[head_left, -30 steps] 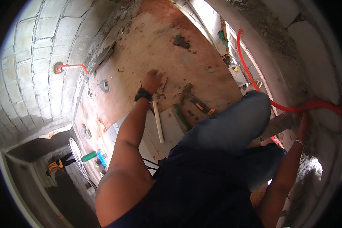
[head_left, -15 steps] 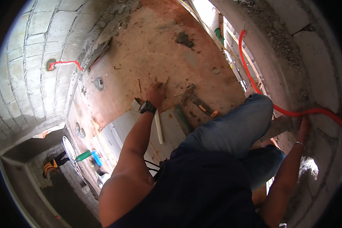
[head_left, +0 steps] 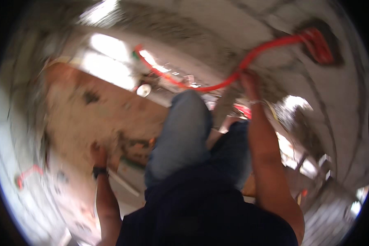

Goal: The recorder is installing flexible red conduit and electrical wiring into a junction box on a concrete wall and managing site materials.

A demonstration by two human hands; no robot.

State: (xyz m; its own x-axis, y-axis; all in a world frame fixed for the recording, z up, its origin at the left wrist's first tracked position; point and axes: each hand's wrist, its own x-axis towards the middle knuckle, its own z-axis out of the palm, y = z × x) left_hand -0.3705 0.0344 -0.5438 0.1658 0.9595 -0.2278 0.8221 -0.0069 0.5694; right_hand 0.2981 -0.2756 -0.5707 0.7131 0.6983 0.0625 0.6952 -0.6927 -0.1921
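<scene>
Tube [head_left: 217, 86], at right hand [head_left: 250, 85]; left hand [head_left: 98, 154] apart

Holds left hand [head_left: 98, 152] at board [head_left: 74, 110], left of jeans [head_left: 179, 137], too blurred to tell whether touching. Has right hand [head_left: 251, 84] up at red tube [head_left: 217, 86], upper right of jeans, grip unclear. Shows dark tool [head_left: 138, 142] just left of jeans, pale strip [head_left: 125, 183] lower left, red box [head_left: 322, 47] far upper right.

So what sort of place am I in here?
Probably a building site, an unfinished interior: a red tube runs from a red box sunk in a bare block wall, and a brown board looks dirty, though the picture's blurred.
</scene>
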